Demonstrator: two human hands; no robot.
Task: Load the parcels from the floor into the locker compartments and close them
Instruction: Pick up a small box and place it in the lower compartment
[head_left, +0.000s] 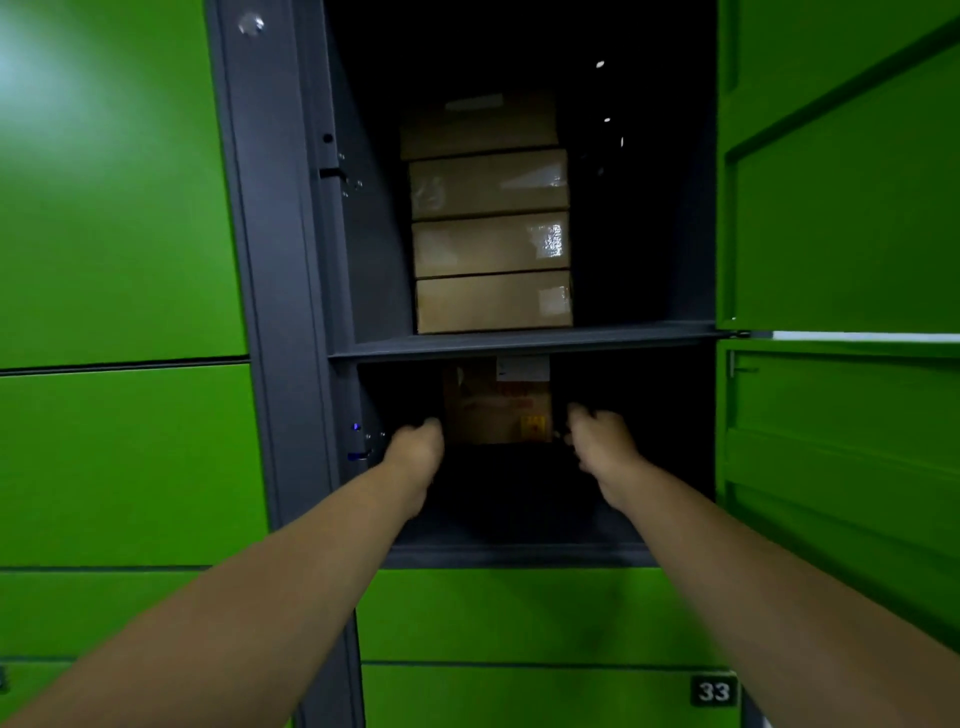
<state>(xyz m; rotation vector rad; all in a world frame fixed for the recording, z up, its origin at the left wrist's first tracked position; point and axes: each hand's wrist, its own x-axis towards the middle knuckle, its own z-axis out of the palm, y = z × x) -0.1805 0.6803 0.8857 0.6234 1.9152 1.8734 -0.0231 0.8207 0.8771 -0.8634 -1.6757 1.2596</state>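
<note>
A brown cardboard parcel (496, 405) with a white label and a yellow sticker stands deep in the lower open compartment (519, 525). Both my arms reach into that compartment. My left hand (418, 449) is at the parcel's left edge with its fingers loosely curled, and it touches the edge or nearly does. A narrow dark gap separates my right hand (602, 441) from the parcel's right side. Neither hand visibly grips it. The fingertips are dim in the shadow.
The upper compartment holds a stack of several flat cardboard boxes (491, 244) on a grey shelf (519, 340). Both green doors, upper (841, 182) and lower (841, 467), stand open on the right. Closed green doors surround them, one numbered 33 (713, 691).
</note>
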